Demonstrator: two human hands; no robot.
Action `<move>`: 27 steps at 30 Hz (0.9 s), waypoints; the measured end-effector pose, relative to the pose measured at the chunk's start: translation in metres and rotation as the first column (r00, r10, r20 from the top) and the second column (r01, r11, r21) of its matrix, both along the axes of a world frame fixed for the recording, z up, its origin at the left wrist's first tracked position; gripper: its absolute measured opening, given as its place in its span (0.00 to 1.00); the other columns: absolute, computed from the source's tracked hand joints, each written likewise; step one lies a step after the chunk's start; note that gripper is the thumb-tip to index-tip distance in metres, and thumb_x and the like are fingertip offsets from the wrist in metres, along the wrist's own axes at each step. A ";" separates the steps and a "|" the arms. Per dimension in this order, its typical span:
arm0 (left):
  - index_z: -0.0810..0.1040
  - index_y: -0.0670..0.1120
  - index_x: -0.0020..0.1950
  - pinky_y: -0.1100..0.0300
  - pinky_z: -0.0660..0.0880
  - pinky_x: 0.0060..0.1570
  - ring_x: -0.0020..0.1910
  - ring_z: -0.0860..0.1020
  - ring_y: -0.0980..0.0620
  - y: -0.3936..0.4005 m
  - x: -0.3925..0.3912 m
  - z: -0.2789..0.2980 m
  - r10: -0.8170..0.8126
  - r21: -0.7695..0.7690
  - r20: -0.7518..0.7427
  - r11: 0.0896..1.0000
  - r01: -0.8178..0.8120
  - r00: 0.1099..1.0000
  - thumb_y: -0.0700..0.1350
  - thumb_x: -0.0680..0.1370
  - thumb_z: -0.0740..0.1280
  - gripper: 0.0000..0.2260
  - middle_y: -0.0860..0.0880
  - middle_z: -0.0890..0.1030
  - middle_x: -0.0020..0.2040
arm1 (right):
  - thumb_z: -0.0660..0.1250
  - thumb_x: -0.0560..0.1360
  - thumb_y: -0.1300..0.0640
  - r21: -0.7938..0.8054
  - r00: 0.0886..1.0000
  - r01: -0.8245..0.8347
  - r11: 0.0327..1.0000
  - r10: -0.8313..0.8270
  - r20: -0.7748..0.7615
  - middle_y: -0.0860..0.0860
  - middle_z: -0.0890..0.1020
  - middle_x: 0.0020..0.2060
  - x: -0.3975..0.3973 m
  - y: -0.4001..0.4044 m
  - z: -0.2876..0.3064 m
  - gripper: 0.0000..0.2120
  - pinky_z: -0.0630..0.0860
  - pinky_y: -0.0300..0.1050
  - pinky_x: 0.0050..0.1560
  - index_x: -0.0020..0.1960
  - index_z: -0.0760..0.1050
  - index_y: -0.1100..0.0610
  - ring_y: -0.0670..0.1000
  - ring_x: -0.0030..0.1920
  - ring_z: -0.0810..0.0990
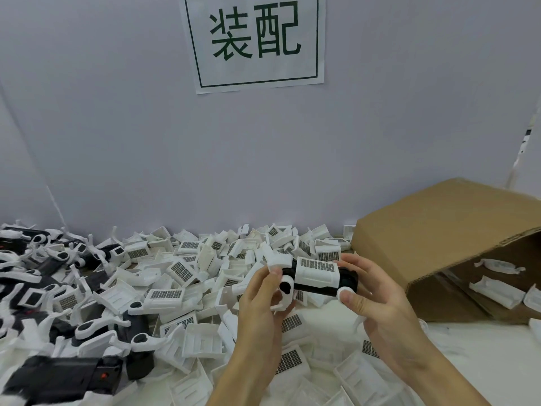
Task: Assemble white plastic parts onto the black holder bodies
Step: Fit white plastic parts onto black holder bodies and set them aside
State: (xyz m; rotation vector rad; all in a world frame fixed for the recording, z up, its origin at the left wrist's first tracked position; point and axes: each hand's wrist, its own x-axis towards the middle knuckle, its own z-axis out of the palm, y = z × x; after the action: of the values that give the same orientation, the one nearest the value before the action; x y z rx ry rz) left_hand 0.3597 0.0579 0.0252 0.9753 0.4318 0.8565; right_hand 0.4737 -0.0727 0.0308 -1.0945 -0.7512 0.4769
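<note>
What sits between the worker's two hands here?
In the head view, a black holder body with a white grid-faced part on it spans from left hand to right hand.

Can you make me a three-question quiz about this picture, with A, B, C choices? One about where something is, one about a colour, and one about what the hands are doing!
1. Where is the brown cardboard box?
A. Right of the hands
B. Left of the hands
C. On the wall

2. What colour are the characters on the white paper sign?
A. Red
B. Dark green
C. Yellow

3. How is the black holder body with a white grilled cover held?
A. By both hands
B. By one hand
C. By nobody

Answers:
1 A, it lies tipped at the right edge.
2 B, green strokes inside a green border.
3 A, the left hand and right hand each have a grip on one end.
</note>
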 end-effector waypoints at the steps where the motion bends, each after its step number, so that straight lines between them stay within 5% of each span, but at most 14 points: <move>1: 0.86 0.52 0.41 0.53 0.79 0.48 0.41 0.80 0.55 0.000 -0.001 0.001 -0.015 0.018 0.015 1.000 0.015 1.000 0.54 0.65 0.74 0.09 0.50 0.83 0.41 | 0.75 0.63 0.60 0.009 1.000 -0.006 1.000 0.006 0.000 0.50 0.84 0.60 0.000 0.000 0.000 0.25 0.73 0.48 0.61 0.58 0.82 0.47 0.53 0.62 0.81; 5: 0.85 0.49 0.43 0.53 0.78 0.48 0.40 0.81 0.54 0.001 -0.003 0.002 -0.065 0.079 0.061 0.995 0.060 0.996 0.50 0.68 0.72 0.07 0.47 0.83 0.43 | 0.74 0.63 0.66 0.071 0.999 -0.046 0.996 0.046 0.001 0.51 0.83 0.61 0.004 -0.001 -0.002 0.27 0.80 0.40 0.52 0.60 0.82 0.48 0.53 0.61 0.81; 10: 0.85 0.49 0.44 0.59 0.78 0.41 0.39 0.80 0.53 -0.001 -0.006 0.005 -0.084 0.109 0.055 0.991 0.078 0.995 0.46 0.70 0.74 0.04 0.47 0.83 0.43 | 0.76 0.62 0.70 0.088 0.999 -0.041 0.995 0.041 -0.003 0.52 0.83 0.62 0.008 0.000 -0.003 0.30 0.81 0.42 0.55 0.61 0.82 0.50 0.53 0.61 0.81; 14: 0.83 0.51 0.38 0.62 0.77 0.33 0.37 0.82 0.56 -0.002 -0.009 0.007 -0.055 0.083 0.040 0.995 0.052 0.998 0.50 0.70 0.72 0.04 0.48 0.84 0.41 | 0.71 0.68 0.55 -0.018 0.999 0.029 0.999 -0.030 -0.027 0.54 0.85 0.57 0.006 0.000 0.000 0.18 0.79 0.56 0.56 0.58 0.83 0.49 0.58 0.57 0.83; 16: 0.83 0.52 0.36 0.59 0.76 0.39 0.39 0.83 0.57 -0.003 -0.009 0.010 -0.057 0.113 0.047 0.992 0.051 0.997 0.53 0.69 0.72 0.06 0.50 0.85 0.42 | 0.66 0.73 0.46 -0.134 0.994 0.053 0.990 -0.065 -0.089 0.59 0.85 0.51 0.003 0.001 0.000 0.18 0.80 0.53 0.45 0.56 0.83 0.53 0.61 0.47 0.86; 19: 0.83 0.51 0.40 0.60 0.76 0.39 0.38 0.81 0.55 -0.005 -0.008 0.012 -0.104 0.149 0.059 0.984 0.095 0.993 0.48 0.71 0.77 0.04 0.49 0.83 0.42 | 0.56 0.82 0.44 -0.243 0.968 -0.032 0.969 -0.031 -0.249 0.66 0.84 0.48 -0.002 0.001 0.001 0.23 0.75 0.48 0.31 0.57 0.80 0.60 0.62 0.35 0.83; 24: 0.81 0.51 0.43 0.59 0.79 0.43 0.43 0.81 0.51 -0.005 -0.006 0.009 -0.083 0.150 0.028 0.986 0.078 0.996 0.45 0.68 0.78 0.08 0.47 0.85 0.46 | 0.57 0.82 0.45 -0.211 0.944 -0.138 0.968 0.063 -0.325 0.69 0.83 0.48 -0.002 -0.001 0.004 0.23 0.76 0.50 0.33 0.56 0.83 0.61 0.62 0.35 0.81; 27: 0.80 0.47 0.43 0.51 0.82 0.46 0.47 0.85 0.47 -0.005 -0.005 0.010 -0.020 0.068 0.030 0.998 0.018 0.999 0.38 0.76 0.71 0.06 0.43 0.86 0.47 | 0.63 0.75 0.47 -0.158 0.866 -0.387 0.908 0.299 -0.400 0.67 0.81 0.49 -0.006 -0.005 0.012 0.20 0.82 0.52 0.37 0.55 0.85 0.59 0.60 0.38 0.81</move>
State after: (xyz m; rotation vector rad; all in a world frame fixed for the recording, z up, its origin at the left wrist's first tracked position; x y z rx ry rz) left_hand 0.3546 0.0529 0.0349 1.0261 0.3683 0.8723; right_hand 0.4673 -0.0781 0.0428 -1.0462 -0.5651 1.0722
